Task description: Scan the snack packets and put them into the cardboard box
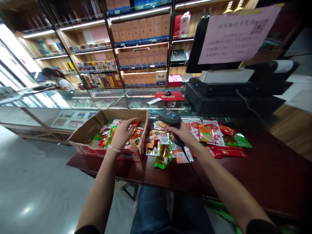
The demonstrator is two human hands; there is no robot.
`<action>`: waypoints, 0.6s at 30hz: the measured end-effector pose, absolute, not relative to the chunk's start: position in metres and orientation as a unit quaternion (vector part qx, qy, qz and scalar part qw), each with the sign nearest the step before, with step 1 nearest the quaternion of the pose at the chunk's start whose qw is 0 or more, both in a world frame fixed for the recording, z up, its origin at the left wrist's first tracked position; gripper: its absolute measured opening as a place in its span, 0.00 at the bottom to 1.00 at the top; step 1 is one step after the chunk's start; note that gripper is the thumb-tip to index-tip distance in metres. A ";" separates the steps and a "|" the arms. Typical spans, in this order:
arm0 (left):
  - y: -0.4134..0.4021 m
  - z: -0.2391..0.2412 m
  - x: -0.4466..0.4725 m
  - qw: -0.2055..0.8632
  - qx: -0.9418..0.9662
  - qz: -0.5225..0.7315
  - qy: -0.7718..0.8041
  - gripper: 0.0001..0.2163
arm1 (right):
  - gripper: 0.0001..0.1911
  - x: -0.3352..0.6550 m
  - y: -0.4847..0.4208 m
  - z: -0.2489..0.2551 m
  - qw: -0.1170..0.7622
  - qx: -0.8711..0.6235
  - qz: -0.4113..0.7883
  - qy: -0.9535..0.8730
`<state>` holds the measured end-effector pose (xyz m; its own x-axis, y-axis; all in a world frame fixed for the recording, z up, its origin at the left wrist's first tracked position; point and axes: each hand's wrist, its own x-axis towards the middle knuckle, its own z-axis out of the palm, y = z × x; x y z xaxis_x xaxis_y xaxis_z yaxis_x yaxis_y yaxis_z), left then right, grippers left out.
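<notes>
My right hand (182,134) is wrapped round the handle of a black barcode scanner (170,116), which has a small blue light on top. The scanner's head points left, above a pile of snack packets (163,152) on the table. Over the cardboard box (104,151) to the left, my left hand (124,132) reaches in, its visible fingers apart. Red, green and white snack packets (137,134) lie in the box close under that hand. Whether its fingertips touch a packet I cannot tell.
More packets (209,135) spread right on the dark red table (156,178). Behind runs a glass counter (104,99) with a mouse (168,93) on a red mat. A monitor bearing a paper sign (239,35) stands right. Another person (64,84) is far left.
</notes>
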<state>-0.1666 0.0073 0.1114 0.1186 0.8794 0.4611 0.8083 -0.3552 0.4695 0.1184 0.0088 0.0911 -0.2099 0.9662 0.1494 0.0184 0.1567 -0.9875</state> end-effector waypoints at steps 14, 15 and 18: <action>0.019 0.067 -0.029 0.143 0.823 0.317 0.449 0.14 | 0.14 0.207 0.000 0.060 0.502 -0.464 0.493 -0.538; 0.026 0.056 -0.024 0.141 0.822 0.310 0.457 0.14 | 0.14 0.211 0.000 0.056 0.505 -0.465 0.493 -0.535; 0.046 0.023 -0.015 0.112 0.824 0.266 0.488 0.15 | 0.15 0.218 0.002 0.045 0.510 -0.467 0.500 -0.522</action>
